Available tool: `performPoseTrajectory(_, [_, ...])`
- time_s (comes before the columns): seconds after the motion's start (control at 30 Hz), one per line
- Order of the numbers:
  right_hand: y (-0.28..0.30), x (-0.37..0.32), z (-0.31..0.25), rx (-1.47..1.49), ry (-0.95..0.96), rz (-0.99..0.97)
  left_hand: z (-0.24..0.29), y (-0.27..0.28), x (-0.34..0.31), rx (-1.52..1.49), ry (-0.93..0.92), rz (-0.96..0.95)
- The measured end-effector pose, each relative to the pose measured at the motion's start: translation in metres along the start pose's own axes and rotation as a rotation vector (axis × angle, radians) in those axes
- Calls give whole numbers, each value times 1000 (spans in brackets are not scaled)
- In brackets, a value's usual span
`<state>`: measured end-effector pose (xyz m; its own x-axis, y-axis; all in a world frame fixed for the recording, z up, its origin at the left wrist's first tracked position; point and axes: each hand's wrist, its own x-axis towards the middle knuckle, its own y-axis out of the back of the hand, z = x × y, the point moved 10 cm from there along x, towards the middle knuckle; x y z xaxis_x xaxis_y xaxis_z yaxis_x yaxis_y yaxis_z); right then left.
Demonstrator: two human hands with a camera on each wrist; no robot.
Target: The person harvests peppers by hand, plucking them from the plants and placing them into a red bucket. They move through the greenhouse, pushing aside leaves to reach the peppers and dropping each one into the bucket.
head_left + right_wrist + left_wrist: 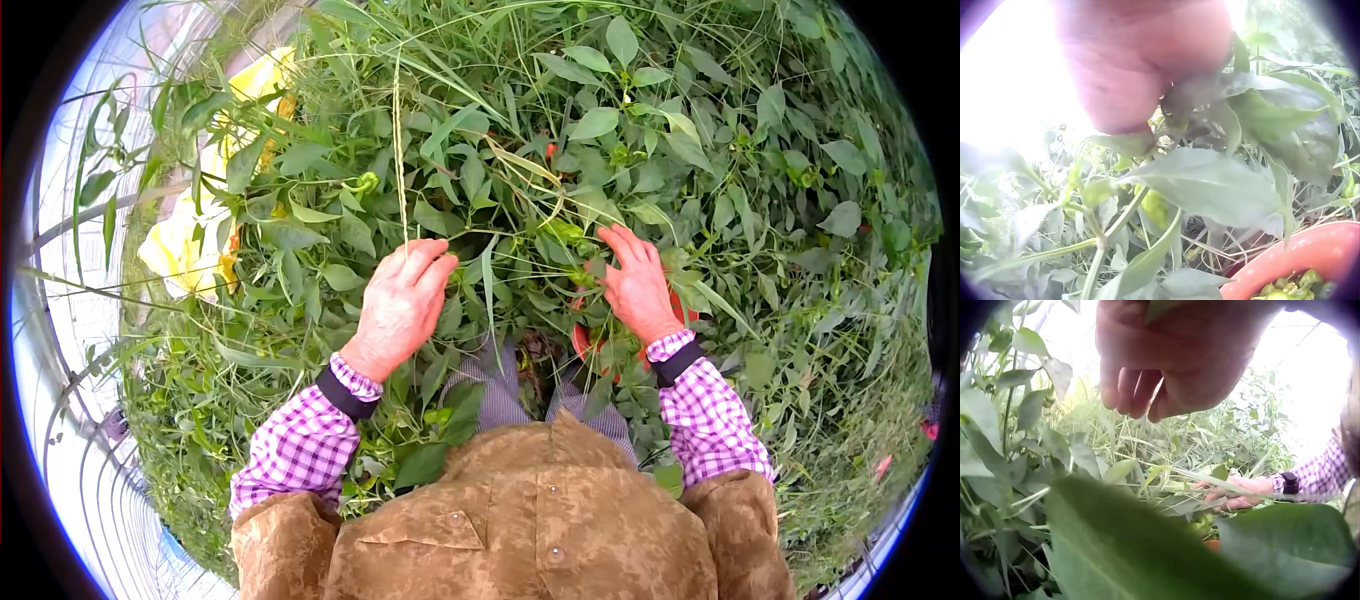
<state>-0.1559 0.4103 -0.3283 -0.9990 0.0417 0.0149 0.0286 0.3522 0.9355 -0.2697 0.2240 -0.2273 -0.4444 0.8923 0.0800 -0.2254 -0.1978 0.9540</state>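
The jacket [620, 520] lies nearest, and beyond it a pepper [1157, 207] slants downward below the right hand [640, 290], the nearer one, whose grip among the leaves [1204, 187] cannot be told, while the left hand [400, 305] hovers loose and empty.

There is one bare left hand [398, 308], one bare right hand [638, 288], two black wristbands [347, 394], two purple-and-white checked sleeves [298, 442], one mottled brown jacket [610, 520], and one round orange-red bucket [1310, 244] of green peppers [1291, 289] too bunched to count.
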Motion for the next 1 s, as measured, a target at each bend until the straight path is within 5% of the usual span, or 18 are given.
performPoseTrajectory(0.1, [-1, -1, 0, 28, -24, 0, -34, -103, 30, 86, 165, -127])
performPoseTrajectory(0.2, [-5, -6, 6, 69, -44, 29, -93, -164, 25, 1, 535, -333])
performPoseTrajectory(0.43, [-15, -12, 11, 60, -58, -40, -49, -154, -20, -40, 165, -385])
performPoseTrajectory(0.67, [-12, -5, 11, 62, -68, -31, -3, -122, -134, 45, -71, -615])
performPoseTrajectory(0.83, [-16, -1, 7, 55, -70, -73, -20, -101, -205, 200, -221, -559])
performPoseTrajectory(1.0, [-25, -5, 7, 104, -102, -89, -55, -104, -252, 331, -169, -879])
